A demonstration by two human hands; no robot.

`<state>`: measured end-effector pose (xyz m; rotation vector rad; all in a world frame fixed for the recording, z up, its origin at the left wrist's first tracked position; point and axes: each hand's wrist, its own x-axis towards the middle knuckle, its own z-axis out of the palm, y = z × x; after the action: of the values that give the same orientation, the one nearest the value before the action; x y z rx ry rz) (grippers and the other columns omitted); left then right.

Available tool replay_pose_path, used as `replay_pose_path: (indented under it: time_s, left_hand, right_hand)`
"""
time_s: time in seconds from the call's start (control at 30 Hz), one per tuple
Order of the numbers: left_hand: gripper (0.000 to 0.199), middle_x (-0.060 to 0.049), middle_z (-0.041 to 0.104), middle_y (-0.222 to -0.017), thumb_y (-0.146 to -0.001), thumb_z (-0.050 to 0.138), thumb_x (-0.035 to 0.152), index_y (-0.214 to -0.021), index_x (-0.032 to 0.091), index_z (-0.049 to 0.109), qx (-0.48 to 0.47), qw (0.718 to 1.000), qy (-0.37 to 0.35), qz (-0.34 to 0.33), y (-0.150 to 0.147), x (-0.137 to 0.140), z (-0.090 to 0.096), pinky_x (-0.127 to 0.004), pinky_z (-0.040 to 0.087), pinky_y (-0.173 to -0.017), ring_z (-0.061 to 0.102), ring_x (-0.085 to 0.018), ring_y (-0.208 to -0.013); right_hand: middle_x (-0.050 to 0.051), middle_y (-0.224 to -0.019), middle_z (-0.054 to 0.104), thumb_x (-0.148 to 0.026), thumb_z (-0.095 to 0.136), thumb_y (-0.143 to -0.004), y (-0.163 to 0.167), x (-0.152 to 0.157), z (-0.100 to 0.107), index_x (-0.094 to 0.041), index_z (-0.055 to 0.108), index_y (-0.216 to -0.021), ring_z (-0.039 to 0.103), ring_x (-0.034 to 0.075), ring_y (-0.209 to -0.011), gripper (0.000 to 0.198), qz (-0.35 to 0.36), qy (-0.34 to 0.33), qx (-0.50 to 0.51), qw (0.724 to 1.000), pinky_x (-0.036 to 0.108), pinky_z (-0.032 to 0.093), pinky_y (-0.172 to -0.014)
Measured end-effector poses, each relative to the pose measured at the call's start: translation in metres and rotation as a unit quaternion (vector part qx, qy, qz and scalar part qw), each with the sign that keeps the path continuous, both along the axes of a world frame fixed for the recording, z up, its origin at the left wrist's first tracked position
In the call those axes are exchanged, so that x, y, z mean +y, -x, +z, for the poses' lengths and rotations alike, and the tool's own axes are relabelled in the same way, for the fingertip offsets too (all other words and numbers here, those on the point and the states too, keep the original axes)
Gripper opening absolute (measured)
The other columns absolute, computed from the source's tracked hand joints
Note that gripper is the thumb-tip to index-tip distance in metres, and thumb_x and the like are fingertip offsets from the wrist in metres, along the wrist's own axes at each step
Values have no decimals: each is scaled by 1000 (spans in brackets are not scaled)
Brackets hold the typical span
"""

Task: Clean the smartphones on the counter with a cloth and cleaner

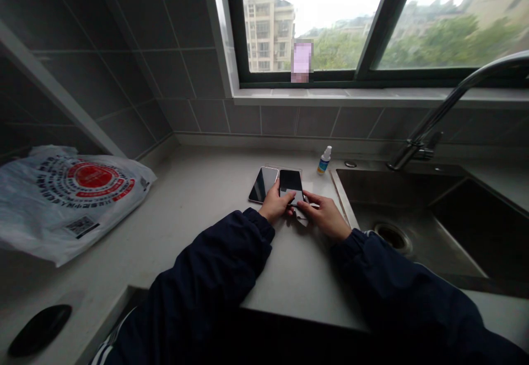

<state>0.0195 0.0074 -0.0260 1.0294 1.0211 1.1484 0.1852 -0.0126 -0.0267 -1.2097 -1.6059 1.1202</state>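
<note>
A dark smartphone (pixel 291 178) is held between my two hands over the counter. My left hand (pixel 276 204) grips its left side, with the thumb lying over the lower part of the screen. At its lower right, the fingers of my right hand (pixel 324 214) are closed on the phone's edge. Under and beside the right fingers shows a crumpled white tissue or cloth (pixel 302 219); whether that hand also pinches it, I cannot tell. Just left of the held phone, a second smartphone (pixel 263 184) lies flat. A small white spray bottle (pixel 324 161) with a blue and yellow label stands behind, to the right.
A stainless steel sink (pixel 413 232) with a curved faucet (pixel 438 111) takes up the right side. On the left lies a white plastic bag (pixel 78 199) with red print. A black oval object (pixel 40 331) sits at the lower left. Behind the counter (pixel 194 188) is a tiled wall below a window.
</note>
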Motion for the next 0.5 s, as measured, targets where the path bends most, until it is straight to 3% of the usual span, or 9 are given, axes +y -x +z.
replay_pose_path:
  time_s: [0.13,0.23,0.33,0.4,0.5]
  left_hand:
    - [70,-5,66,-92,-85,76,32,-146,19,44,-7,999,21,-33,1,1,1,-22,51,-42,60,-9,-49]
    - [76,-8,68,-97,-88,72,26,-154,16,37,21,999,39,3,0,2,1,-22,52,-42,60,-9,-49]
    - [78,-14,69,-111,-89,69,22,-158,12,33,61,997,31,31,-1,3,0,-24,53,-45,62,-10,-55]
    - [79,-17,67,-120,-88,71,24,-158,14,35,94,995,8,14,1,3,0,-26,55,-47,62,-10,-58]
    - [83,-18,63,-129,-80,80,31,-153,18,44,167,985,-37,-30,7,3,0,-30,60,-57,67,-14,-68]
  right_hand:
    - [9,-109,78,-37,70,-85,-1,1,0,-17,68,-133,73,19,-72,51,4,-11,-7,1000,22,55,-46]
    - [9,-101,79,-39,71,-85,-1,3,-4,-17,66,-136,72,18,-67,56,-10,-9,-28,999,22,54,-45]
    - [11,-103,79,-36,74,-84,-2,6,-9,-14,65,-137,75,22,-78,58,-35,-34,-46,998,28,61,-60]
    - [12,-107,78,-33,74,-84,-3,8,-12,-13,66,-135,75,23,-85,55,-41,-47,-50,997,32,62,-72]
    - [12,-104,78,-32,72,-86,-3,9,-15,-13,67,-133,75,22,-80,51,-43,-44,-70,996,32,62,-72]
